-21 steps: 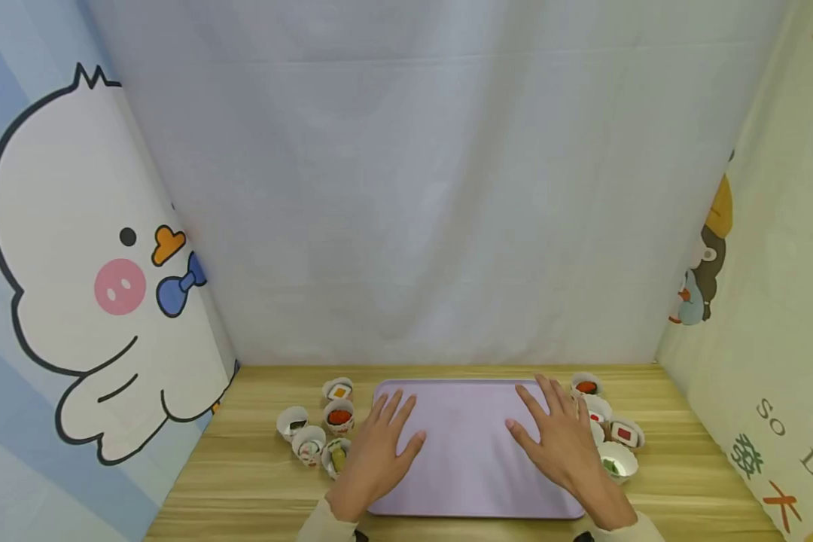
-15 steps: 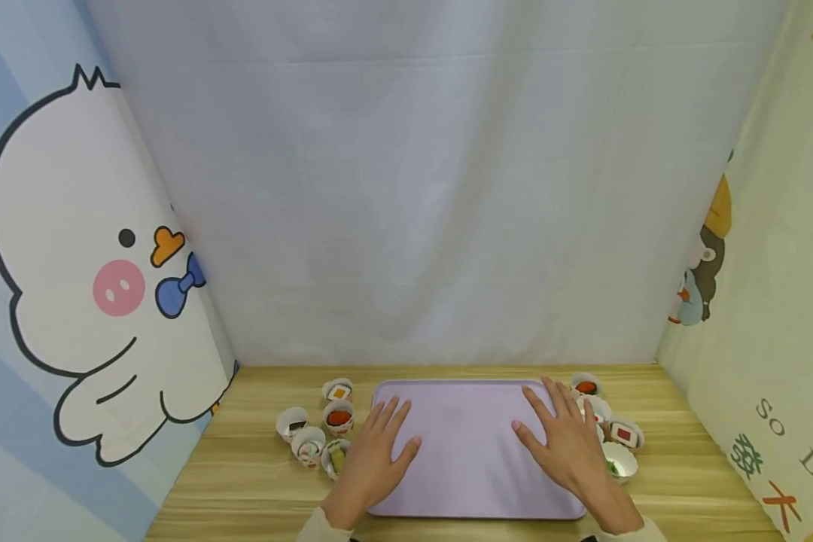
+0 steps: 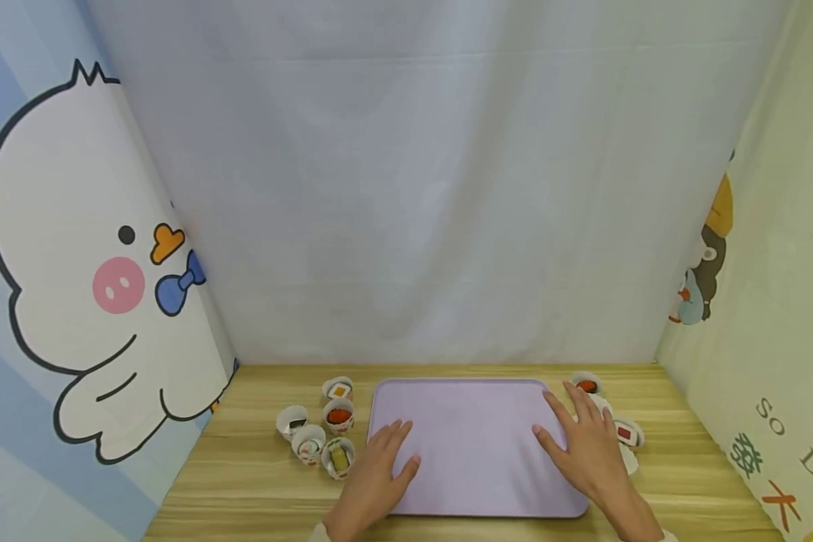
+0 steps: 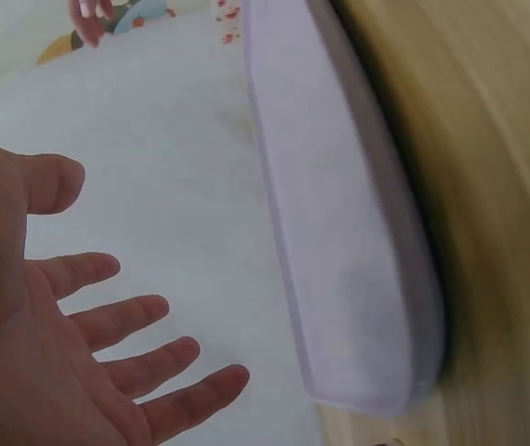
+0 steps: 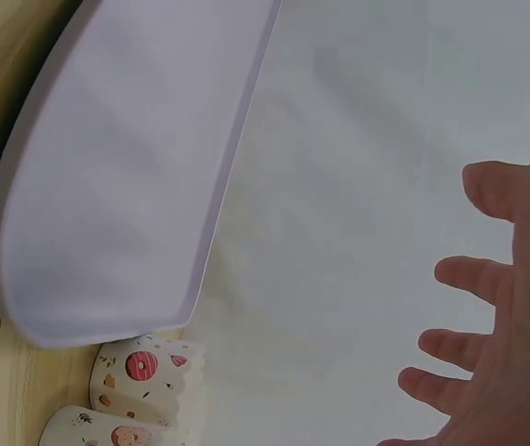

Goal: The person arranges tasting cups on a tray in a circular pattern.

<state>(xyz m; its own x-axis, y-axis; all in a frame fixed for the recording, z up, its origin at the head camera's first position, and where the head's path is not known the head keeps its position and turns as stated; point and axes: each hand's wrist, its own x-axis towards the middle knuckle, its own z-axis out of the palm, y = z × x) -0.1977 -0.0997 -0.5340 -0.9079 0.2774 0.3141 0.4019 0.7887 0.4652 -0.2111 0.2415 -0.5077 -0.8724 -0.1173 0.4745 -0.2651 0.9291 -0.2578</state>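
Note:
A pale purple tray (image 3: 474,452) lies on the wooden table. Over its left edge hovers my left hand (image 3: 377,474), fingers spread and holding nothing; the left wrist view shows the bare palm (image 4: 33,372). My right hand (image 3: 588,455) is held above the tray's right edge with fingers apart, also holding nothing. Left of the tray stand several paper cups with small sushi-like pieces, among them an orange-red topped one (image 3: 339,416) and a yellowish one (image 3: 339,458). Similar cups stand to the right, such as one with a red-centred white piece (image 3: 626,433); my right hand partly hides others.
The wooden table (image 3: 244,467) ends at a pale grey cloth backdrop (image 3: 406,226). Cartoon-printed cloths hang at the left (image 3: 61,226) and right (image 3: 772,301). In the right wrist view, a patterned paper cup (image 5: 144,376) stands close by the tray's corner.
My left hand has drawn back toward me, uncovering more of the nearest left cup. My right hand has shifted right, now covering more of the right-hand cups. Tray and cups stay put.

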